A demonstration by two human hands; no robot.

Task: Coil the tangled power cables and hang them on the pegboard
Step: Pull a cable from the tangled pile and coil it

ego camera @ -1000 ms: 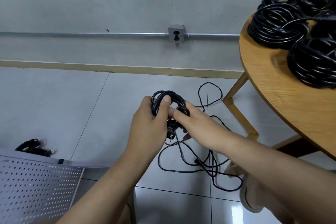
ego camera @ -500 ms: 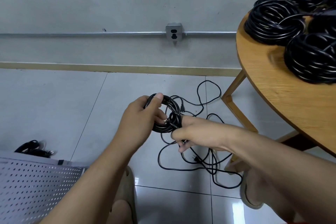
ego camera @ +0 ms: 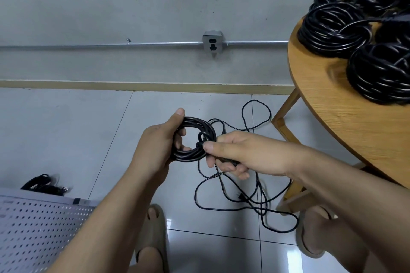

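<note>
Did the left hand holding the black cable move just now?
Yes. The left hand, gripping the cable coil, shifted left, closer to the slanted floor tile seam.

Both bare forearms reach forward, close together. The left hand [ego camera: 158, 146] curls round a cable coil [ego camera: 195, 120], thumb on top. The right hand [ego camera: 241, 153] pinches its other side, fingers curled.
</note>
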